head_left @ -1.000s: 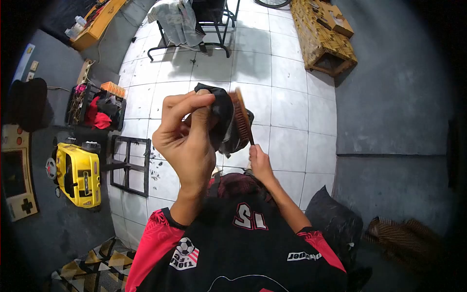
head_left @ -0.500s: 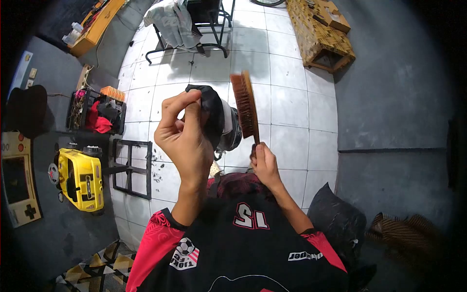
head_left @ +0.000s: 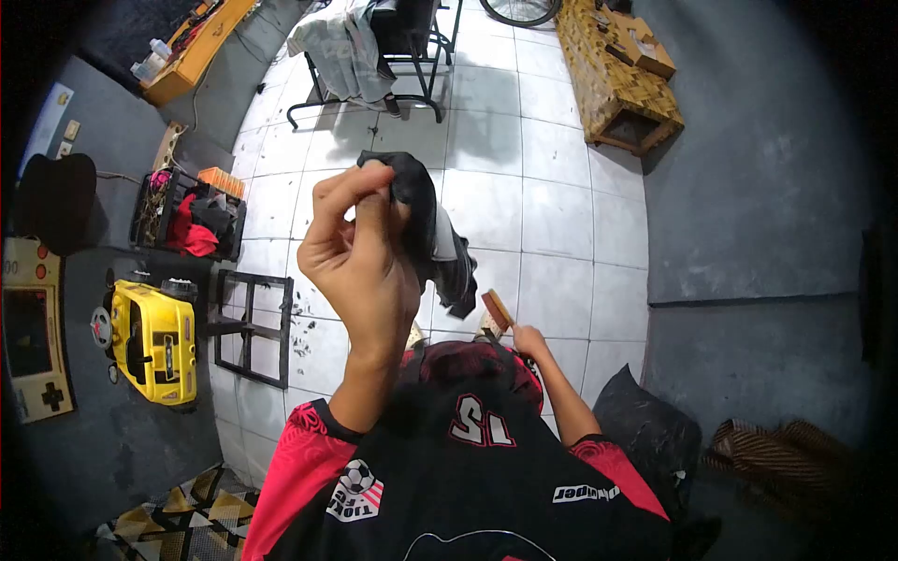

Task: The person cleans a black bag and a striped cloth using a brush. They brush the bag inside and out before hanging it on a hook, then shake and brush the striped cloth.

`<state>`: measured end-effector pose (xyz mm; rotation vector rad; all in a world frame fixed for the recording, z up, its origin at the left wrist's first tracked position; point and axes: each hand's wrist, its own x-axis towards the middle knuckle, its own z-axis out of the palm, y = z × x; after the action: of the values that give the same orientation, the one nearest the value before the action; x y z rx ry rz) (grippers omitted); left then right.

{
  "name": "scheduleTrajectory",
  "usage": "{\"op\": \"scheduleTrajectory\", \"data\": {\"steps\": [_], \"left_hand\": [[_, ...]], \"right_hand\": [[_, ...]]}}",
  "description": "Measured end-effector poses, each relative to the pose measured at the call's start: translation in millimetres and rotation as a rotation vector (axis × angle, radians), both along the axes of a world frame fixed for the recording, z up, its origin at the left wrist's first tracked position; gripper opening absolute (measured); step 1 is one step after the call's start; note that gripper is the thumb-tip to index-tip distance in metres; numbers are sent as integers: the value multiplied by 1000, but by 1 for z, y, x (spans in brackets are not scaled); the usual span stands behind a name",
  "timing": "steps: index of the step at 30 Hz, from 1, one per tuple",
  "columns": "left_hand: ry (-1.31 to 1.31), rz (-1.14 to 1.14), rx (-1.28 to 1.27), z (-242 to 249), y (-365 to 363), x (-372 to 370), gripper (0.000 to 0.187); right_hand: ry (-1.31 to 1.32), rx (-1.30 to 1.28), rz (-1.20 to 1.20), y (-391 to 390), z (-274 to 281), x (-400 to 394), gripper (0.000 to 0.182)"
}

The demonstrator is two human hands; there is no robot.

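Note:
My left hand (head_left: 360,252) is raised at the centre, thumb and fingers pinched on the top edge of a black fabric item with a white panel (head_left: 432,224). The item hangs down over the floor, its lower end loose and partly folded; my hand hides some of its left side. Lower and to the right, my right hand (head_left: 529,340) is closed round the handle of a wooden brush (head_left: 499,309). The brush is close to my legs, apart from the hanging fabric, with its reddish-brown bristles facing left.
White floor tiles (head_left: 552,215) spread ahead. On the left are a yellow toy car (head_left: 154,346), a black frame (head_left: 251,327) and a crate of items (head_left: 150,234). A folding chair (head_left: 412,93) with cloth stands ahead; a woven box (head_left: 613,84) is at the right wall.
My right hand has lowered the brush from beside the fabric item to near my legs. My left hand keeps its pinch, while the fabric's lower end has swung to the right.

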<state>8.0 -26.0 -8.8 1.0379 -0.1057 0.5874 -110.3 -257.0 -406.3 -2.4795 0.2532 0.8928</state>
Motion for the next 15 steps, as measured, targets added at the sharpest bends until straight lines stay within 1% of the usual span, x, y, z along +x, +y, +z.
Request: {"op": "scheduleTrajectory", "data": {"steps": [2,3,5,7,9,10,11,12,15], "left_hand": [[29,-7,6,-5,0,-1,10],[34,-3,9,-8,-1,-1,11],[47,0,12,-12,-3,0,11],[48,-8,13,-13,-6,-2,11],[43,-20,10,-14,-8,-3,11],[37,-28,6,-14,-8,-3,11],[31,-34,1,-15,-8,-4,11],[33,-39,-5,-14,-8,-4,11],[15,-54,-24,-9,-11,-7,10]], "right_hand": [[-29,-9,-58,-1,1,-10,51],[-128,83,-125,1,12,-7,49],[-325,262,-265,23,78,15,45],[-407,573,-455,50,162,36,42],[-417,963,-611,73,235,43,35],[-526,1050,-552,81,264,43,34],[-635,1134,-488,86,280,42,33],[-692,1378,-422,88,280,40,32],[-737,1329,-309,91,260,40,34]]}}
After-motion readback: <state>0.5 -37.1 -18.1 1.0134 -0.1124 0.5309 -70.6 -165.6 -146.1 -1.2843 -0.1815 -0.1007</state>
